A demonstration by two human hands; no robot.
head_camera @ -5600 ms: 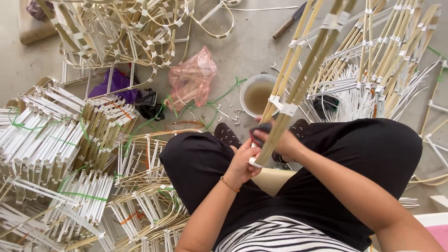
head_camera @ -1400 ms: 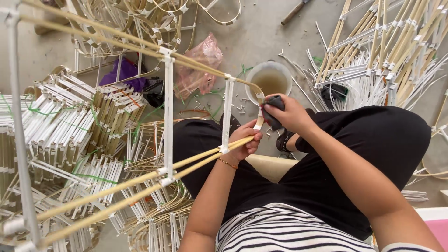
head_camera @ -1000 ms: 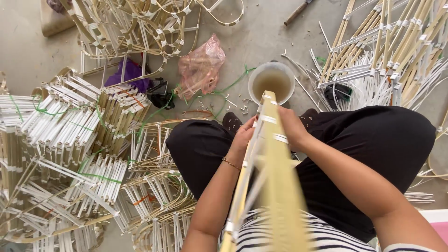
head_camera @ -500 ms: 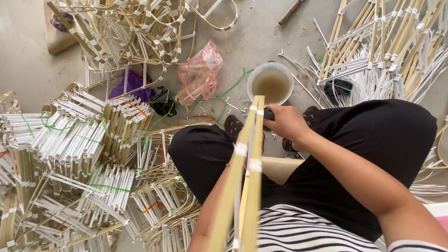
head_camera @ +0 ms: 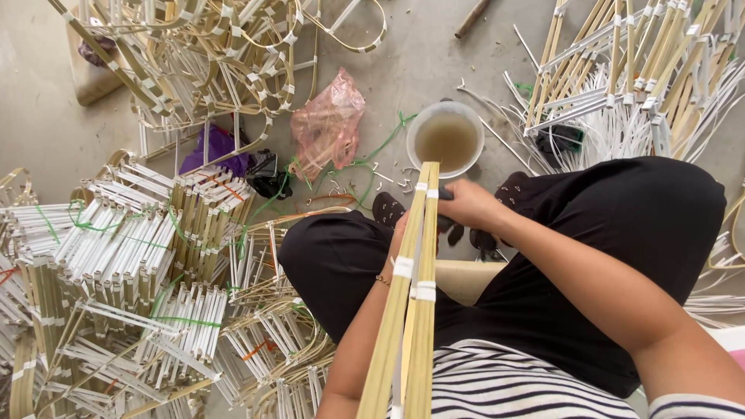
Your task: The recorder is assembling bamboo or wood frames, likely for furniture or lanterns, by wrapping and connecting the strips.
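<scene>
A frame of pale bamboo strips (head_camera: 410,310) bound with white tape runs from my lap up toward the camera, edge on. My right hand (head_camera: 469,203) grips its far end, near a small dark tool whose shape I cannot make out. My left hand (head_camera: 400,233) is mostly hidden behind the strips and seems to hold them from the other side. I sit cross-legged in black trousers and a striped top, with a pale block (head_camera: 466,279) between my legs.
A white bowl of murky liquid (head_camera: 445,140) stands on the concrete floor just beyond my hands. A crumpled pink plastic bag (head_camera: 326,124) lies to its left. Stacks of finished bamboo frames (head_camera: 132,256) fill the left, more pile up at top (head_camera: 209,54) and right (head_camera: 644,70).
The bamboo frame swung from lying across the view to pointing straight up at the camera. Both hands stayed at its far end above my lap.
</scene>
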